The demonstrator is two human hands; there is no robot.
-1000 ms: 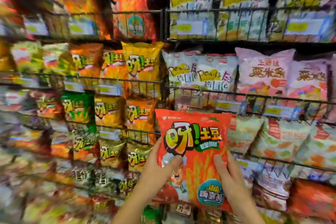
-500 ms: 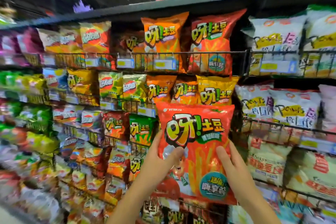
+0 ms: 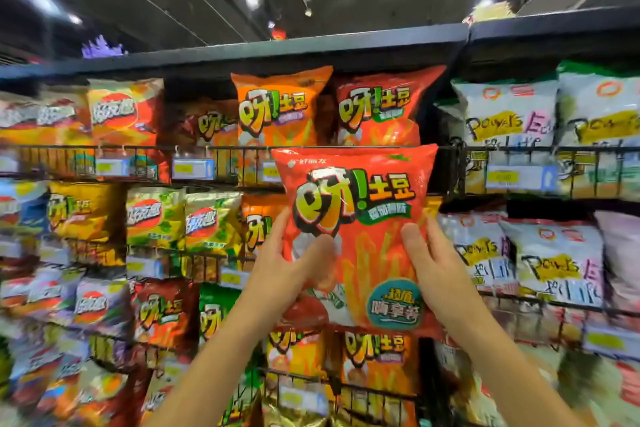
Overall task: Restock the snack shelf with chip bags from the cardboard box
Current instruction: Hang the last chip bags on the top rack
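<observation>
Grip by both hands on one item. Thumb of left hand [image 3: 284,274] across the lower front face, fingers hidden behind the left edge; thumb of right hand [image 3: 433,274] on the front, fingers behind the right edge. Between them: red chip bag [image 3: 356,215], upright, long axis vertical, label outward, neither hand nearer. Level with the bag's top seam, above the hands: wire rail [image 3: 221,148] fronting the highest row; bag in front of it, not yet over. Behind the rail, straight up: matching red bag [image 3: 377,107]; orange bag [image 3: 277,104] just left. Right of the hands: white bags [image 3: 509,121]. No cardboard box in view. Probably needs lifting over the rail.
</observation>
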